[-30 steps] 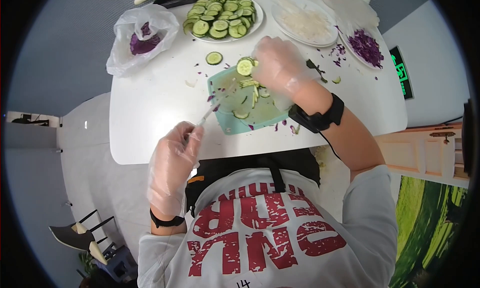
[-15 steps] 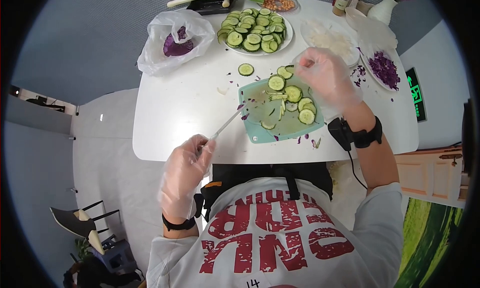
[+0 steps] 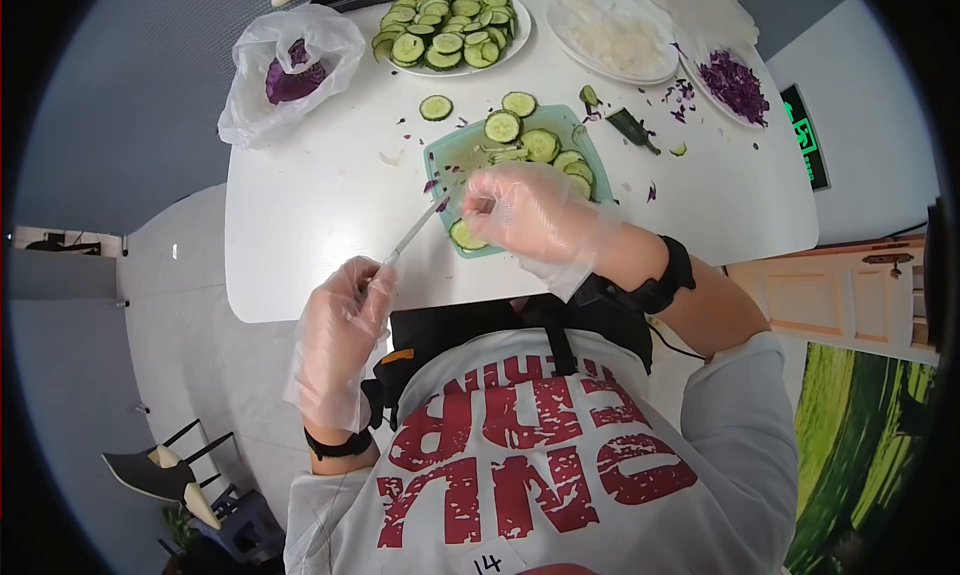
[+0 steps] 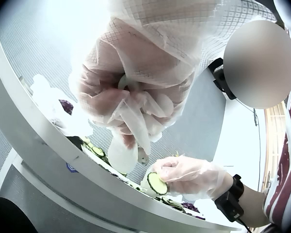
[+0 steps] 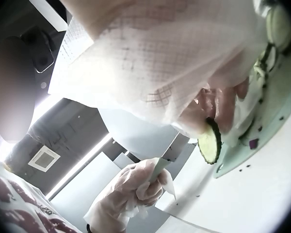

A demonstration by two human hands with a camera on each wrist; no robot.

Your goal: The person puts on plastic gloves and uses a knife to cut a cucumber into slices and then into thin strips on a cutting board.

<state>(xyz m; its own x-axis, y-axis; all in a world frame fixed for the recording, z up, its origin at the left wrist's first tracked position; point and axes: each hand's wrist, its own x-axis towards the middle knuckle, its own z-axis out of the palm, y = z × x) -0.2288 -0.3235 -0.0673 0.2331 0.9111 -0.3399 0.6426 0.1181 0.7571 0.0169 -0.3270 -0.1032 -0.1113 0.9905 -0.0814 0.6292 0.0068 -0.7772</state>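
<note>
The gloved left hand [image 3: 343, 335] grips a knife [image 3: 412, 237] by its handle, the blade slanting toward the green cutting board [image 3: 440, 155]. Over the board's near part is the gloved right hand [image 3: 535, 215]. In the left wrist view its fingers pinch a cucumber slice [image 4: 157, 183]; the right wrist view shows this slice [image 5: 211, 141] hanging from the fingertips beside the board's edge. Several round slices [image 3: 541, 145] and thin cucumber strips [image 3: 507, 156] lie on the board, the strips partly hidden by the right hand.
Behind the board stand a plate of cucumber slices [image 3: 445, 37], a plate of pale shreds [image 3: 610, 40] and a plate of purple shreds [image 3: 733, 85]. A plastic bag with purple cabbage [image 3: 295, 80] is at the back left. A cucumber end [image 3: 630, 130] lies right of the board.
The right hand has come down from the board's far right to its near part, uncovering the cucumber end. The left hand keeps its grip on the knife. The head view has shifted.
</note>
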